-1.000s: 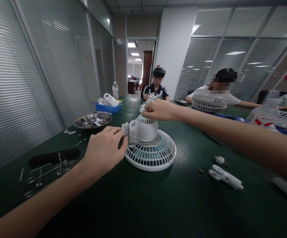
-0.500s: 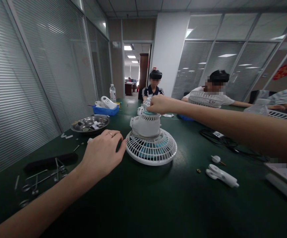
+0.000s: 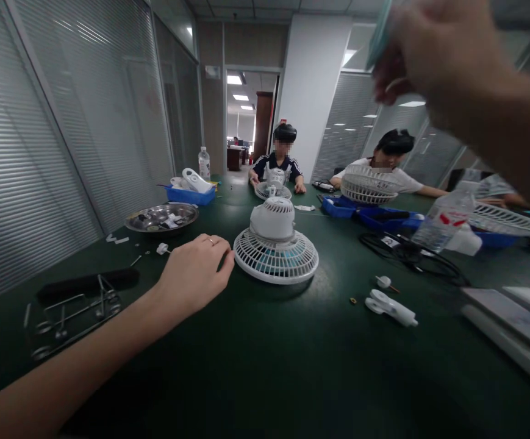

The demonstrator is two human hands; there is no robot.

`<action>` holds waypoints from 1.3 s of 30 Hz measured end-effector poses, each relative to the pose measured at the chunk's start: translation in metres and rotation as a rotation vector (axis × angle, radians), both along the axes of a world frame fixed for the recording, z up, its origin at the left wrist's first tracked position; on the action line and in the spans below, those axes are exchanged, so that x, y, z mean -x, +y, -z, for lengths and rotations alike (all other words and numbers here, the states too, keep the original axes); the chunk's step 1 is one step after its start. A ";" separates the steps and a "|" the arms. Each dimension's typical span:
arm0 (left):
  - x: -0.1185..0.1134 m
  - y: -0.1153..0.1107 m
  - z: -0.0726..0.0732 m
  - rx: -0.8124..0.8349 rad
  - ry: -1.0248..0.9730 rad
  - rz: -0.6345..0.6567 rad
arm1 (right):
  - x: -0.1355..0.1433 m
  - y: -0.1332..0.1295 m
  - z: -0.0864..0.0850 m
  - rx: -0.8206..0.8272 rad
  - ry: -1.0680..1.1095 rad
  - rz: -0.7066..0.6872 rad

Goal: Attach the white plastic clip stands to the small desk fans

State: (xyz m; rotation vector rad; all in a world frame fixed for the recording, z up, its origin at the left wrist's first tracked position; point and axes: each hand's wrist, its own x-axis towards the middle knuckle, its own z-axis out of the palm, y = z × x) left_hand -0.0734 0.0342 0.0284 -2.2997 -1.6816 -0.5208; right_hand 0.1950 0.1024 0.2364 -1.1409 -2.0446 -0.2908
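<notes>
A white fan head (image 3: 276,259) lies grille-down on the dark green table, its motor housing (image 3: 272,219) on top and blue blades showing through the ribs. My left hand (image 3: 200,265) rests at the grille's left edge, thumb and fingers curved and apart, holding nothing. High at the upper right, my right hand (image 3: 429,58) is raised off the table and blurred, closed on a pale teal object (image 3: 380,36) partly cut off by the picture's top edge. Right of the fan are a white bracket (image 3: 390,308), a small white knob (image 3: 383,281) and a brass ring (image 3: 353,300).
At left are a metal bowl (image 3: 161,228), a blue bin (image 3: 191,195) and metal rods (image 3: 70,314). Black cable (image 3: 411,259), a plastic bottle (image 3: 445,216) and a flat device (image 3: 512,329) lie right. Two people with headsets sit across the table.
My right hand has left the top of the fan and risen to the upper right with the teal object. The motor housing's top is uncovered. My left hand stays beside the grille.
</notes>
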 end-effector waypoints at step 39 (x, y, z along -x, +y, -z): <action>-0.016 0.003 0.013 -0.063 0.191 0.551 | -0.103 -0.048 0.191 0.616 -0.405 0.207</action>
